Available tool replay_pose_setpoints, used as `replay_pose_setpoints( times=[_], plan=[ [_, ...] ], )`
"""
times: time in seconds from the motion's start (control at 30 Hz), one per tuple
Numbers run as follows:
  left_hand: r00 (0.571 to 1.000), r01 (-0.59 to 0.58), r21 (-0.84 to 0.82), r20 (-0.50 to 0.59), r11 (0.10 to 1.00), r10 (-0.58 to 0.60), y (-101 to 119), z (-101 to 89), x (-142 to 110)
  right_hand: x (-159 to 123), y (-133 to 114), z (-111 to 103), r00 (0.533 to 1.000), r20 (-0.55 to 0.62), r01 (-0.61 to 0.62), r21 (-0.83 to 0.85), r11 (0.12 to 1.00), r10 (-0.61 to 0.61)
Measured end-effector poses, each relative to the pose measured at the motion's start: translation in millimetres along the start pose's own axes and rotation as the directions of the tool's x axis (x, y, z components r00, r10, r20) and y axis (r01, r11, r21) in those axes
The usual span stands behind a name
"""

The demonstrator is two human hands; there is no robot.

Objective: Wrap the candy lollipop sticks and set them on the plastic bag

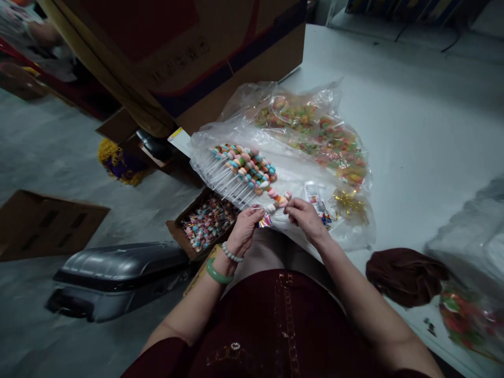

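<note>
Blocking the way ahead, a cardboard carton (220,58). Crowding the left, a grey hard-shell case (118,270) and a box of lollipops (207,226). Stretching right, free passage over the white tabletop (409,131) up to a dark cloth bundle (405,275).

Count: 1 left hand (244,231), 1 right hand (305,220). 1 jade bangle (217,271), 1 beaded bracelet (231,253). 1 lollipop bundle (244,170), sticks too many to count. 1 open lollipop carton (207,226). 2 candy-filled plastic bags (311,131) (468,320). 1 gold tinsel tie (349,206). 1 grey suitcase (118,278).
</note>
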State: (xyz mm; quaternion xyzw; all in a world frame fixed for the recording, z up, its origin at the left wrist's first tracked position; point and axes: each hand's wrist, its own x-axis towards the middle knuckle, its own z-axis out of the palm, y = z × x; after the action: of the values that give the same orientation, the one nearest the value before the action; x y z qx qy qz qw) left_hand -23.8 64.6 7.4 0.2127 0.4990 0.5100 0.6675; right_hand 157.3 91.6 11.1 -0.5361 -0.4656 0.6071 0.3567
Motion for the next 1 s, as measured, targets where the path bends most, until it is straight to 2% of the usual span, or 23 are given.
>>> replay_pose_setpoints(
  times=[0.07,0.17,0.27,0.37,0.43,0.5,0.63,0.73,0.8,0.87,1.0],
  plan=[
    [1.0,-0.001,0.027,0.014,1.0,0.001,0.0,4.8,-0.9,30.7,-12.9,-6.0,0.994,-0.085,0.059,-0.154,0.986,-0.073],
    [0.999,0.033,0.07,0.017,0.997,-0.034,-1.1,4.7,0.3,80.9,-30.5,-18.5,0.97,-0.211,0.043,-0.351,0.935,-0.124],
    [0.998,0.069,0.072,0.003,0.995,-0.069,-4.4,-1.2,3.7,123.7,-43.6,-28.8,0.962,-0.217,0.043,-0.478,0.877,-0.165],
    [0.994,0.104,0.087,0.0,0.991,-0.105,-6.3,-5.0,7.0,154.5,-52.4,-35.4,0.945,-0.245,0.059,-0.529,0.846,-0.219],
    [0.992,0.122,0.107,0.011,0.987,-0.124,-4.8,-4.9,8.7,166.2,-55.1,-37.4,0.933,-0.281,0.047,-0.527,0.849,-0.226],
    [0.989,0.138,0.116,0.036,0.984,-0.143,-1.4,-3.8,10.2,169.5,-54.1,-36.9,0.943,-0.286,0.022,-0.463,0.886,-0.172],
    [0.981,0.174,0.125,0.064,0.977,-0.183,5.4,-2.5,13.7,160.3,-42.3,-26.6,0.988,-0.157,-0.017,-0.112,0.994,-0.001],
    [0.976,0.196,0.11,0.077,0.974,-0.205,6.0,-1.6,16.5,161.8,-31.6,-13.4,0.994,-0.109,0.017,0.018,1.0,-0.015],
    [0.973,0.208,0.093,0.081,0.974,-0.216,4.4,-0.7,18.2,173.3,-28.3,-3.7,0.993,-0.094,0.066,-0.002,0.998,-0.066],
    [0.971,0.216,0.092,0.081,0.972,-0.223,2.5,-0.3,19.7,190.3,-30.3,6.4,0.997,-0.041,0.061,-0.055,0.997,-0.063],
    [0.967,0.232,0.103,0.082,0.967,-0.241,1.5,-3.2,20.5,220.8,-46.9,24.8,0.996,0.031,-0.071,-0.275,0.959,0.083]
  ],
)
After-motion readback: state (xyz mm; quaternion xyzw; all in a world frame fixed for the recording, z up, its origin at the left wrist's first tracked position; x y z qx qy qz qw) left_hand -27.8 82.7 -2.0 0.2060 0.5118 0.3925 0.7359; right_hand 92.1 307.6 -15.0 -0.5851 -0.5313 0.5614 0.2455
